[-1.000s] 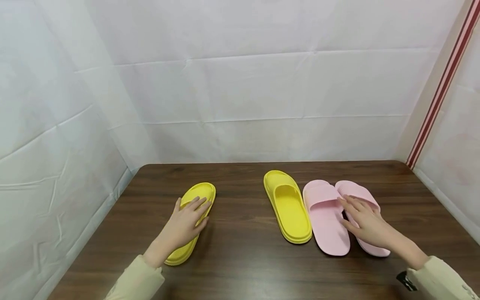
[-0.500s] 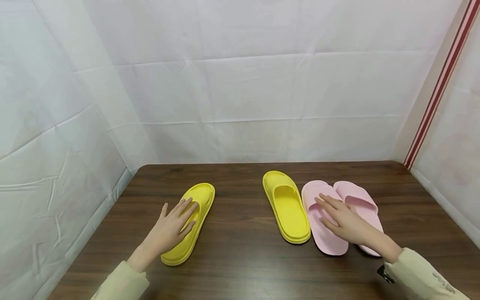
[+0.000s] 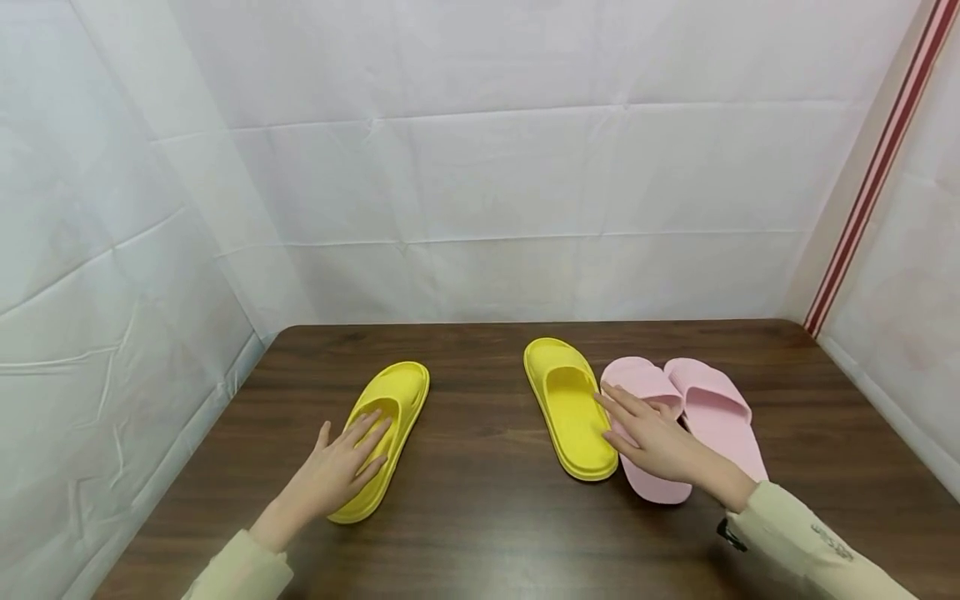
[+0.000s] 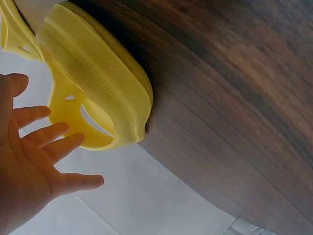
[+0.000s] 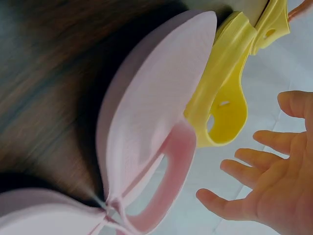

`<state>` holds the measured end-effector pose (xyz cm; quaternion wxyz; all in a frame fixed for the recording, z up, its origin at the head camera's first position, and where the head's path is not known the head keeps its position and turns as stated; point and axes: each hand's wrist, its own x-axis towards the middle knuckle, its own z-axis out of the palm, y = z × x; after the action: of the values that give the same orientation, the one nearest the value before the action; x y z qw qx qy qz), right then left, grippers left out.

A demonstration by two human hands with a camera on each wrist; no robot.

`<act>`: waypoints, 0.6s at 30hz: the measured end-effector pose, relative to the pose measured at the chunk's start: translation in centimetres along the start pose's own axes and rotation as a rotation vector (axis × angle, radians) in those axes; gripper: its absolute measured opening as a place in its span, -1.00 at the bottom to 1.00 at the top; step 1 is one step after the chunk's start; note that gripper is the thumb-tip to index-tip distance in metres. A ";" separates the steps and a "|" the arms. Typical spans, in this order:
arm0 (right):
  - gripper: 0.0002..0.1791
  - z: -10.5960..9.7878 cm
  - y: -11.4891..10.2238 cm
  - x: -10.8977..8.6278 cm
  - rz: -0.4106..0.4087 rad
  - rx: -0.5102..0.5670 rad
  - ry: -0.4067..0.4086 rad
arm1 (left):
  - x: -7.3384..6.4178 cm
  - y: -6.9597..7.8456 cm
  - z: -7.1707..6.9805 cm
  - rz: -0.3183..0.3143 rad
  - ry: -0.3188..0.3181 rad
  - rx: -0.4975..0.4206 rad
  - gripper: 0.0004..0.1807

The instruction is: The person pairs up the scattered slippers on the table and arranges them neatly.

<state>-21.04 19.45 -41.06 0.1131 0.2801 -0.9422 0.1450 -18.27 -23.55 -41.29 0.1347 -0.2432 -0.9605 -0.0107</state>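
Observation:
In the head view my left hand (image 3: 330,477) hovers with spread fingers over the left yellow slipper (image 3: 401,385), covering part of its footbed. The left wrist view shows that hand (image 4: 44,156) beside a yellow slipper (image 4: 93,63), holding nothing. My right hand (image 3: 660,440) is over the left pink slipper (image 3: 656,492), its fingertips overlapping the edge of the right yellow slipper (image 3: 573,417). Seen from the right wrist, the hand (image 5: 274,176) has straight, parted fingers and stands apart from the pink slipper (image 5: 151,93). To its right lies the other pink slipper (image 3: 720,417).
The slippers lie on a dark wooden table (image 3: 480,533) with toes toward the far edge. White cloth (image 3: 495,183) hangs behind the table and along the sides. A red-striped band (image 3: 873,175) runs down the right corner.
My right hand has moved left, from between the pink slippers to the left pink one and the yellow slipper's edge. My left hand has shifted slightly left and toward me. The slippers stay put.

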 end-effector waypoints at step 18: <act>-0.38 1.3 -0.9 2.9 0.012 -0.053 -0.077 | 0.6 -0.8 0.0 -0.053 -0.037 0.000 -0.42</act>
<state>-23.06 16.90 -41.24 0.0832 0.2768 -0.9510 0.1099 -19.14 -24.03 -41.08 0.1164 -0.2176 -0.9690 -0.0097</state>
